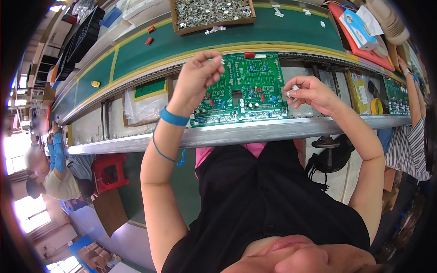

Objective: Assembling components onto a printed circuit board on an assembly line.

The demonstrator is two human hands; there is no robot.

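Note:
A green circuit board point(251, 98) lies across the rails in front of me, with many small components on it and a red block-shaped part point(249, 55) at its far edge. My left hand point(200, 77) is raised over the board's left side, a small whitish piece point(222, 62) pinched between thumb and forefinger. Over the right edge of the board, my right hand point(314, 95) has its fingers curled round small white parts point(291, 91). Their exact kind is too small to tell. A blue wrist strap point(174, 117) with a coiled cord circles my left wrist.
Beyond the board stands a cardboard tray point(218, 26) heaped with small clear-white parts. Loose red parts point(149, 41) lie on the green bench surface point(136, 54). A metal rail point(236, 133) runs along the near edge. Tissue box point(357, 29) and fan point(387, 20) stand far right; co-workers sit both sides.

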